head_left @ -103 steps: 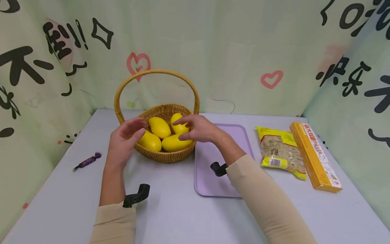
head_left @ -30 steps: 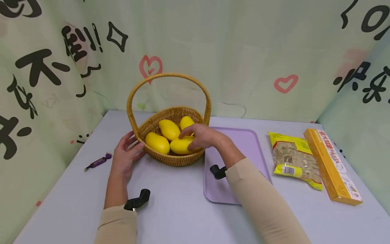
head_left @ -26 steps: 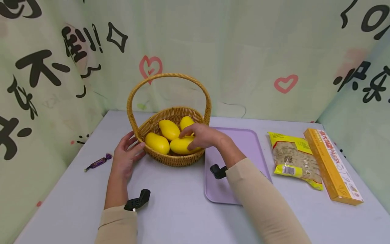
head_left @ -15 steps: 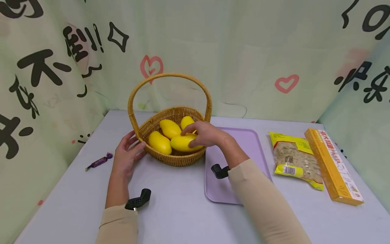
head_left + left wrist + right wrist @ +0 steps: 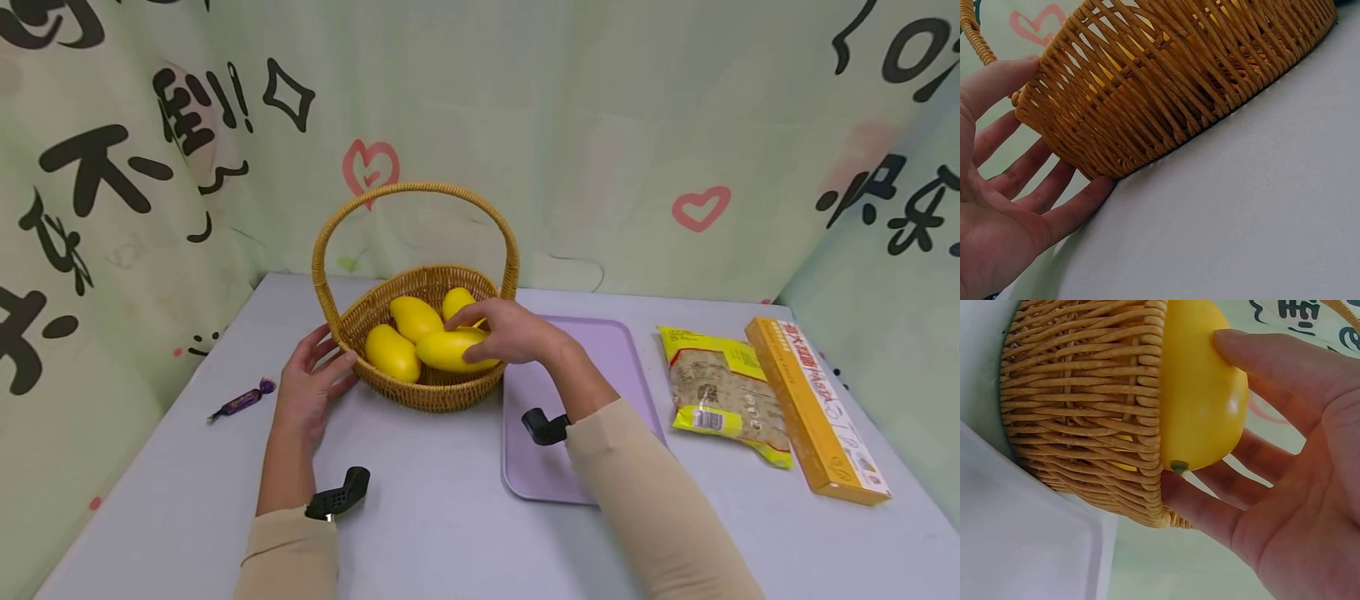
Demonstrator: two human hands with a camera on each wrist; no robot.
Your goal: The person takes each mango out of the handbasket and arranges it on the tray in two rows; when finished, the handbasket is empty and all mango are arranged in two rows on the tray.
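Observation:
Several yellow mangoes (image 5: pixel 415 319) lie in a wicker basket (image 5: pixel 427 398) with a tall arched handle. My right hand (image 5: pixel 517 332) grips the front right mango (image 5: pixel 452 350) between thumb and fingers. In the right wrist view this mango (image 5: pixel 1200 394) bulges above the basket rim, its green stem end showing, and my thumb lies across its side. My left hand (image 5: pixel 303 383) steadies the basket's left end with spread fingers. In the left wrist view the thumb touches the rim and the other fingertips rest along the wicker wall (image 5: pixel 1147 94), the little finger down near the tabletop.
A lilac tray (image 5: pixel 536 467) lies right of the basket, partly under my right forearm. Beyond it are a yellow-and-brown plastic food bag (image 5: pixel 723 392) and a long orange box (image 5: pixel 813 408). A purple wrapped candy (image 5: pixel 242 402) lies at the left. A printed curtain encloses the table.
Both hands came to the basket from above it; the left took its side. The right hand took hold of the front right mango, which is now slightly raised, and the left mango shifted a little.

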